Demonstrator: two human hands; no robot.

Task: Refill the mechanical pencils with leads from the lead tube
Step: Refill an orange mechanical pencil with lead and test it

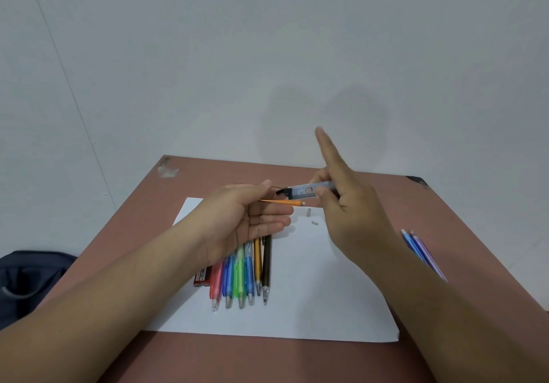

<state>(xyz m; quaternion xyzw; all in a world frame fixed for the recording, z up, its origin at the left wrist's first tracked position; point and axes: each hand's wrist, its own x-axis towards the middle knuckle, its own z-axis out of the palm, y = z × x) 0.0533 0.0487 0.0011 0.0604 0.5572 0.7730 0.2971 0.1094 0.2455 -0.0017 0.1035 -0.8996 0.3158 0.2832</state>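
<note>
Both forearms fill the near foreground, and beyond them a white sheet of paper (312,293) is spread on the brown desk (386,192). On the sheet a row of coloured mechanical pencils (242,275) is laid side by side, tips toward the viewer, with red lead boxes (202,275) just beside their left end; two small grey caps (309,212) are seen further back on the paper, and two more pencils (421,252) lie on the bare desk to the right. An orange pencil (285,202) is held nearly level in the left hand (246,219), pinched under the thumb while the other fingers are extended, its open end pointed right. The clear lead tube (309,190) is gripped in the right hand (350,213) between thumb and curled fingers, the index finger raised straight, and its black spout is brought just above the pencil's end. The step in hand is judged to be the feeding of leads into the barrel. It is best done if the pencil is tilted with its open end upward, the spout is lined up over the opening, and the tube is tapped gently so that the leads are slid in singly and not snapped. Spilled leads would be caught by the paper.
</note>
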